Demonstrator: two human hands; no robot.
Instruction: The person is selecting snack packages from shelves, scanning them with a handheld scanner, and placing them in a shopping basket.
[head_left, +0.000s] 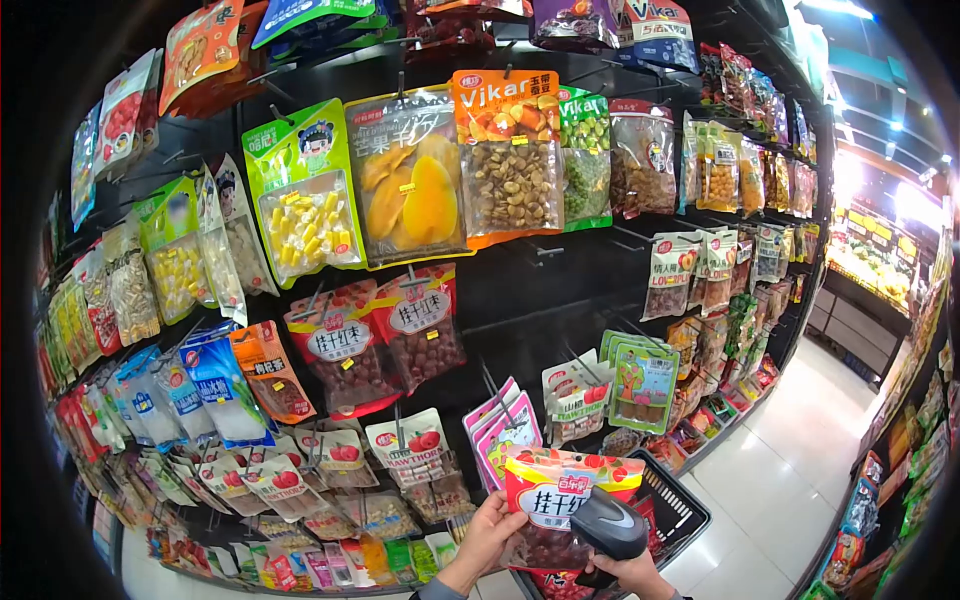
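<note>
view: head camera, looking forward and down at a shop wall of hanging snacks.
left hand (487,540): fingers closed on the left edge of a red bag (553,500), holding it upright low in the middle of the picture.
red bag: in front of the rack (520,290), above the basket (680,510); white label faces the camera, dark red fruit shows through its lower window.
right hand (632,572): wrapped round the grip of a scanner (608,522), bottom edge of the picture.
scanner: dark grey, its head lying over the bag's lower right corner; whether it touches the bag cannot be told.
hands apart: one on each side of the bag.
basket: black, just behind and right of the bag.
rack: black, hung with rows of bags; a mango bag (408,180) and an orange nut bag (508,155) hang high, two more red bags (380,335) mid-height.
floor (790,470): pale tiles, aisle running to the right.
</note>
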